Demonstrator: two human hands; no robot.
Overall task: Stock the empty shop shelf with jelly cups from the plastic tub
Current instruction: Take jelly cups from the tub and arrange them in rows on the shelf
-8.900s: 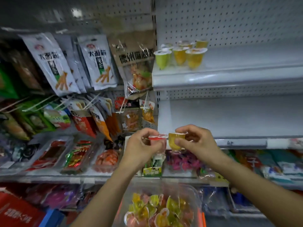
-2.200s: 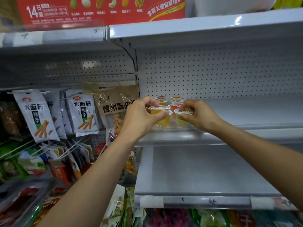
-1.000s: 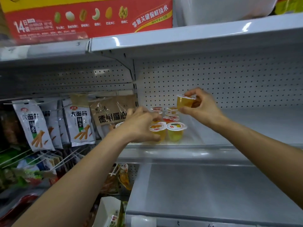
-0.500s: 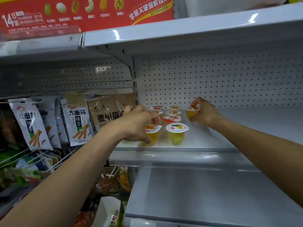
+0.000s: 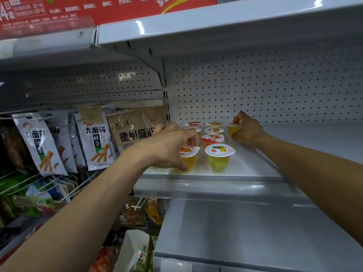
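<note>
— What's the backdrop?
— White pegboard (image 5: 275,85) above a white shelf (image 5: 255,167). To the left, a brown bag (image 5: 135,128) reads FENGYUN and white packets (image 5: 96,142) read 大面筋 辣条.
— And the jelly cups?
— The jelly cups (image 5: 213,138) stand in rows at the shelf's left end. The left hand (image 5: 167,148) curls round the front orange-lidded cup (image 5: 188,157). The right hand (image 5: 247,130) pinches a yellow cup (image 5: 232,129) at the back.

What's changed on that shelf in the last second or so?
The right hand lowered its yellow cup from mid-air down to the shelf, right of the back row, fingers still pinching it. The left hand stayed curled round the front left cup; the other cups kept their places.
</note>
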